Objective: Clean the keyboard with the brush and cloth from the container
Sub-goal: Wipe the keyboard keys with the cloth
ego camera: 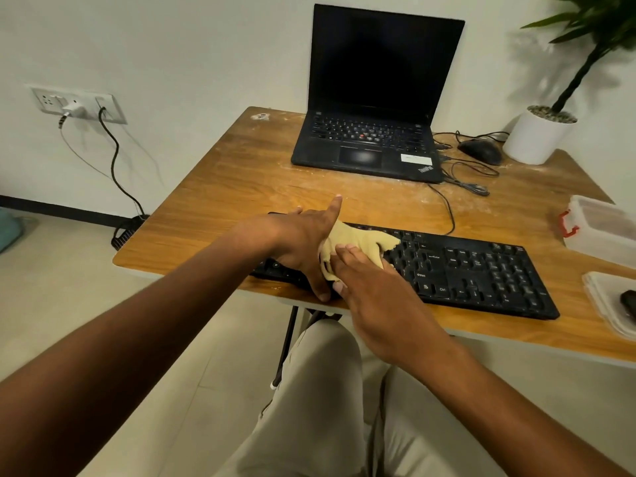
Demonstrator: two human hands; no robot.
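A black keyboard [481, 273] lies along the front edge of the wooden table [241, 173]. A crumpled yellow cloth [358, 237] sits on the keys near the keyboard's middle. My right hand [375, 290] lies flat on top of the cloth and presses it onto the keys, fingers pointing up and left. My left hand [306, 242] rests spread on the left part of the keyboard, thumb at the front edge, touching the cloth's left side. The left keys are hidden under both hands. No brush is plainly visible.
A clear plastic container [600, 232] with a red latch stands at the right edge. Its lid [609, 304] lies nearer me with a small dark object [629, 301] on it. Behind are an open black laptop [371, 142], a mouse [480, 151], cables and a white plant pot [537, 137].
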